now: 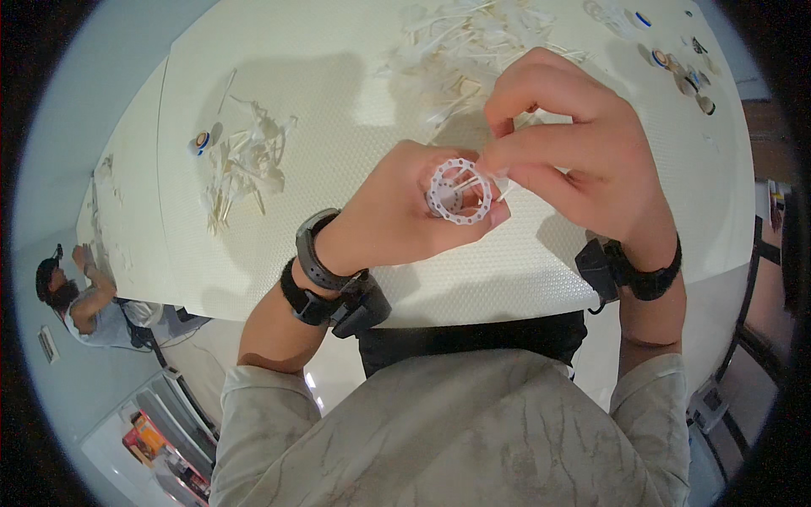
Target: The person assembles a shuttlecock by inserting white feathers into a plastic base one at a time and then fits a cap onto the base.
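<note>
My left hand [397, 203] is closed around a white ring-shaped frame [486, 203], with small holes spaced round its rim and an open middle facing up. Inside the ring a thin pale stem shows, slanting across. At the frame's upper right edge, my right hand [574, 144] pinches with thumb and forefinger. What lies between those fingertips is too small and covered to make out. A short white stick end [507, 193] pokes out beside the left thumb. Beyond the hands spreads a large heap of white feather-like pieces with pale stems [460, 51].
A smaller pile of the same pieces [245, 165] lies left on the white textured table [355, 296], beside a small round blue-rimmed piece [201, 142]. Several small round pieces [684, 76] lie at the far right. Another person [84, 296] sits at the table's far left.
</note>
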A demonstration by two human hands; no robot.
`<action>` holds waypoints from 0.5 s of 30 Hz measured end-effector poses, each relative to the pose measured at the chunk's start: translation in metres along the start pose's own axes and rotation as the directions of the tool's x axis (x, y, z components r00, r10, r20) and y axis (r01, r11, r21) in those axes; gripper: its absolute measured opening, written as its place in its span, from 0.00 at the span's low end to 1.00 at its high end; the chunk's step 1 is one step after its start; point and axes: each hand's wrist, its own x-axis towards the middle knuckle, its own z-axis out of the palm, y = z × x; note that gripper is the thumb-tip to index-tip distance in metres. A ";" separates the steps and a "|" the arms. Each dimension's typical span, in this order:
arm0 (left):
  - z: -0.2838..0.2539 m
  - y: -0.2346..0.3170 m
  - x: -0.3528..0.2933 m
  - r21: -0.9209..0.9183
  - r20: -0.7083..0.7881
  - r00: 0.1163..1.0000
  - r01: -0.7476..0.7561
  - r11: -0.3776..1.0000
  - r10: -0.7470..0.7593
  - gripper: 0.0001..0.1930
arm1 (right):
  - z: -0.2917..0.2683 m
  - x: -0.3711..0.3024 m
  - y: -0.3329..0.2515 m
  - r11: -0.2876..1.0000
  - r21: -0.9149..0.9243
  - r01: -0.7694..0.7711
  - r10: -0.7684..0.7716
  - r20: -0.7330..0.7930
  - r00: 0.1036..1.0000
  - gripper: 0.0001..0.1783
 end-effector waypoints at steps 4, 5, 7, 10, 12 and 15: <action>0.001 -0.003 0.001 -0.018 -0.002 0.998 -0.064 0.998 0.063 0.08 | -0.001 -0.001 0.000 1.000 -0.007 0.006 -0.006 0.027 1.000 0.09; 0.001 -0.001 0.000 -0.017 -0.003 0.998 -0.063 0.998 0.063 0.08 | -0.001 -0.001 -0.001 1.000 -0.013 -0.005 0.005 0.022 1.000 0.10; -0.002 0.004 0.001 0.225 -0.053 0.996 -0.059 0.973 0.072 0.09 | 0.002 0.001 -0.002 0.995 0.054 -0.086 0.088 -0.044 0.995 0.10; 0.003 -0.003 0.003 0.199 -0.237 0.953 -0.144 0.969 0.190 0.10 | -0.010 -0.001 -0.002 0.969 0.119 -0.215 0.222 -0.053 0.974 0.11; 0.003 0.001 0.004 0.205 -0.253 0.955 -0.107 0.973 0.158 0.10 | -0.021 -0.007 0.003 0.958 0.106 -0.267 0.269 -0.005 0.963 0.11; 0.004 0.000 0.004 0.209 -0.278 0.952 -0.068 0.975 0.127 0.10 | -0.024 -0.010 0.012 0.917 0.130 -0.377 0.343 0.224 0.912 0.08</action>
